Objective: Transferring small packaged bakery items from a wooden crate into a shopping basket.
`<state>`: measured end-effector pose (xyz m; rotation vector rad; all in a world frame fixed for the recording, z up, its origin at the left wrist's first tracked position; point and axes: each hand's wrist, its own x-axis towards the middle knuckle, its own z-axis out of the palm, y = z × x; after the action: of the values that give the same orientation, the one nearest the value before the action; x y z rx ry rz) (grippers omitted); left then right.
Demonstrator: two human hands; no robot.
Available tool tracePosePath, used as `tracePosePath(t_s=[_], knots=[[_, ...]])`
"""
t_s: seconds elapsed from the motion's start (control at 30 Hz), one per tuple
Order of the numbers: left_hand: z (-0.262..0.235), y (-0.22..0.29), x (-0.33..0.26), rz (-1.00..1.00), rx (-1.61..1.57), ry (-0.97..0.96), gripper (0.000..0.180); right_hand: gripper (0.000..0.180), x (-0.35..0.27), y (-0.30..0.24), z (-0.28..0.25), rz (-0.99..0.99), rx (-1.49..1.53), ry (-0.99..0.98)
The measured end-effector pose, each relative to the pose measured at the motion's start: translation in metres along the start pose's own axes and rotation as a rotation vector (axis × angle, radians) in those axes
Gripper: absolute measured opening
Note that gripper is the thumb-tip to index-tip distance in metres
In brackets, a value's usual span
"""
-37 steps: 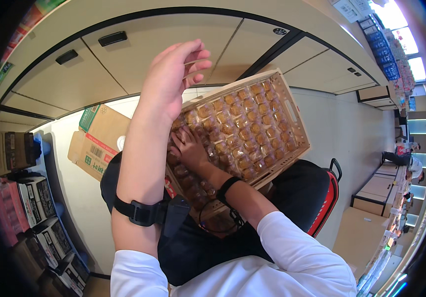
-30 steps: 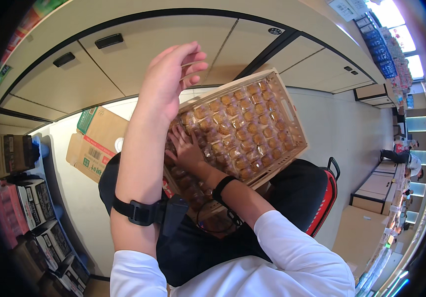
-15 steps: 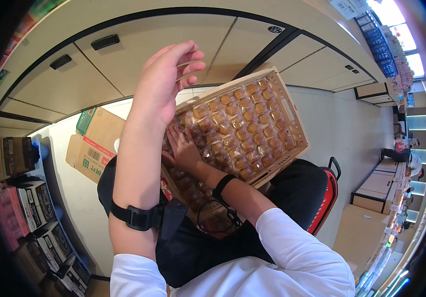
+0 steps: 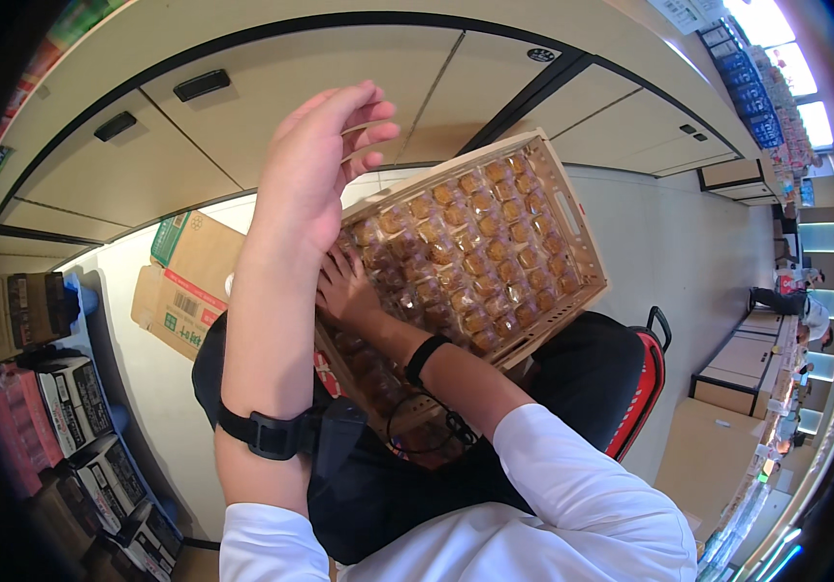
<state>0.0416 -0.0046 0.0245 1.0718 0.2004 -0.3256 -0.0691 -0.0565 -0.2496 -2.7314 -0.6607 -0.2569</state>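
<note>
Wooden crate (image 4: 586,264) is mid-view, long axis running about 8 to 2 o'clock, slotted short end facing 3; what bears it, can't tell. Inside: rows of clear-wrapped golden pastries (image 4: 480,247). Right hand (image 4: 347,293) is at the crate's 9 o'clock part, fingers spread over the wrapped pieces; black band on wrist. Left hand (image 4: 315,145) is raised near the crate's 11 o'clock corner, fingers loosely curled and apart. Left forearm (image 4: 267,330) blocks view of the crate's 9 o'clock end. Flattened cardboard (image 4: 206,257) lies on the floor at 9, partly behind that forearm. Cabinets (image 4: 310,78) run along 12. Dark-clad knee (image 4: 582,373) just beside the crate at 5, red-edged object (image 4: 637,407) past it at 4.
</note>
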Motion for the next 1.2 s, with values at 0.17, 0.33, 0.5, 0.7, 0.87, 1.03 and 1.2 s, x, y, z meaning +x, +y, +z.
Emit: tracePosePath(t_s=[0.17,0.33,0.5,0.7,0.87,1.03,1.2], knots=[[-0.006,0.0,0.0,0.015,0.01,-0.031,0.025,0.052,0.01,-0.002,-0.012,0.127,0.262,0.07],[-0.01,0.001,0.003,0.003,-0.01,-0.045,0.027,0.049,0.028,0.002,-0.015,0.338,0.419,0.069],[-0.01,0.001,0.002,0.015,-0.013,-0.046,0.027,0.022,0.04,0.012,-0.018,0.349,0.368,-0.022],[-0.013,0.006,-0.001,0.03,-0.014,-0.049,0.027,0.019,0.032,0.007,-0.012,0.014,0.212,-0.348],[-0.007,0.005,0.001,0.031,-0.007,-0.007,0.023,0.018,0.025,0.001,-0.003,-0.035,0.211,-0.276],[-0.009,0.003,0.003,0.022,-0.001,-0.028,0.026,0.019,0.035,-0.008,0.001,0.051,0.13,-0.32],[-0.007,0.003,0.002,0.019,-0.015,-0.033,0.025,0.019,0.041,-0.008,0.003,0.102,0.131,-0.398]])
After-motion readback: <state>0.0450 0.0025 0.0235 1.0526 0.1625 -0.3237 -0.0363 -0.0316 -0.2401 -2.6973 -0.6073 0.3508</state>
